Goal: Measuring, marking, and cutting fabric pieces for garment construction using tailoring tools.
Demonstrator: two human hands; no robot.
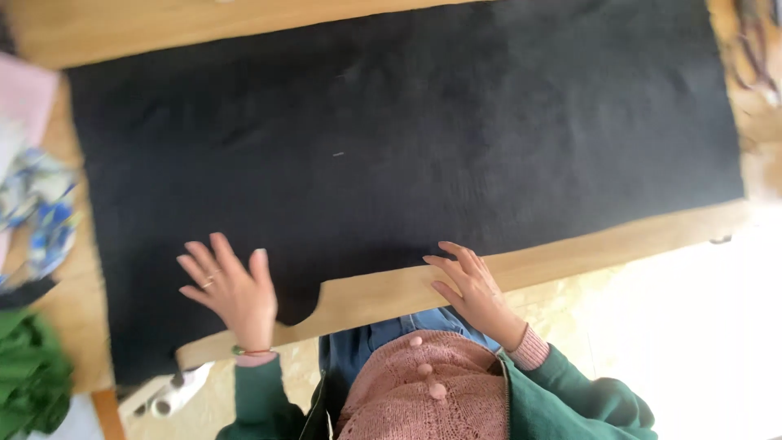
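Both hands, left hand [232, 289] and right hand [472, 289], rest open-fingered, gripping nothing, on black felt [407, 138] lying lengthwise left-to-right.

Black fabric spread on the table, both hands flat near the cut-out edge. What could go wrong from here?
1. The black fabric has a curved cut-out by the left hand; pressing sideways there could stretch or distort that edge.
2. Its lower left corner reaches the wooden table edge, so it might slide off.
3. The right hand lies half on fabric, half on wood, so uneven pressure could wrinkle the near edge.
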